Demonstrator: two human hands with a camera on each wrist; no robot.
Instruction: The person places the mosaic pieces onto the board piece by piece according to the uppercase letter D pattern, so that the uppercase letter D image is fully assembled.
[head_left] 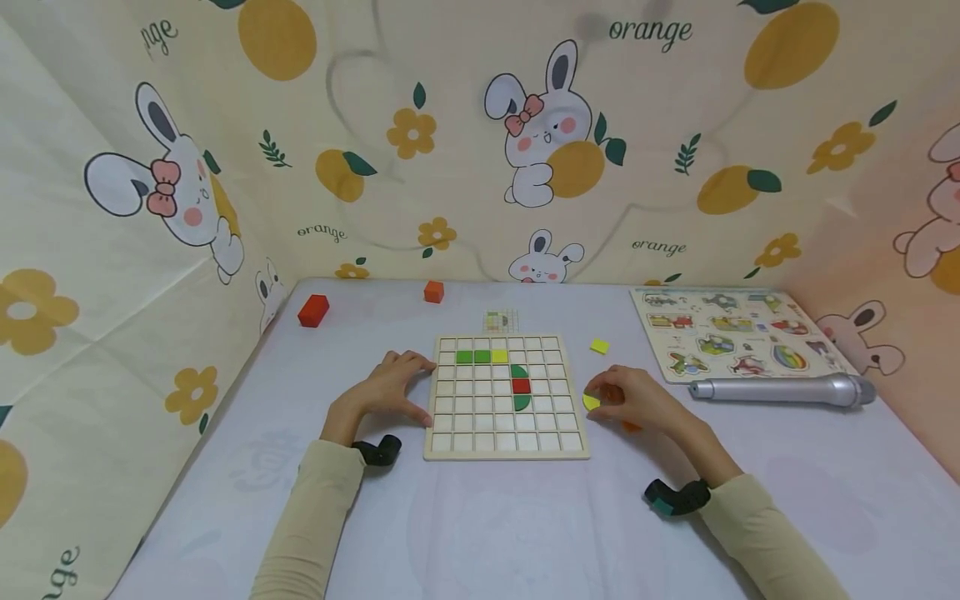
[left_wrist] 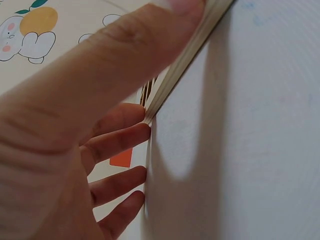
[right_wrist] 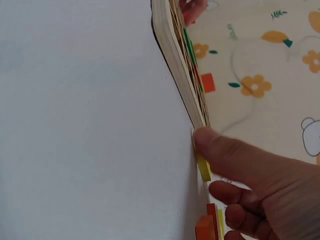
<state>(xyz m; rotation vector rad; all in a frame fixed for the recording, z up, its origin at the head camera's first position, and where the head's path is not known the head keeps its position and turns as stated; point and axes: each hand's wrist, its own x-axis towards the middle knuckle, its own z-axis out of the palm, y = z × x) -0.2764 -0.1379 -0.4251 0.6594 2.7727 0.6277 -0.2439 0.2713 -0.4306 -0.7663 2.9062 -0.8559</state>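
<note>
A wooden grid board (head_left: 465, 422) lies on the table, with two green squares (head_left: 473, 357) and a yellow square (head_left: 499, 357) in a row. Further right on it, a red square (head_left: 521, 386) sits between two green rounded pieces (head_left: 521, 403). My left hand (head_left: 392, 386) rests against the board's left edge, thumb and fingers spread along it. Off the right edge, my right hand (head_left: 630, 396) pinches a yellow rounded piece (head_left: 591, 402) low over the table. The thumb shows on that piece (right_wrist: 203, 167) in the right wrist view; the index finger is mostly hidden there.
Orange blocks (right_wrist: 205, 228) lie under and beside my right hand. A yellow tile (head_left: 599, 347) lies beyond it. At the back are a red block (head_left: 313, 311), an orange block (head_left: 433, 292) and a small patterned card (head_left: 500, 321). A picture board (head_left: 675, 333) and silver microphone (head_left: 780, 390) lie right.
</note>
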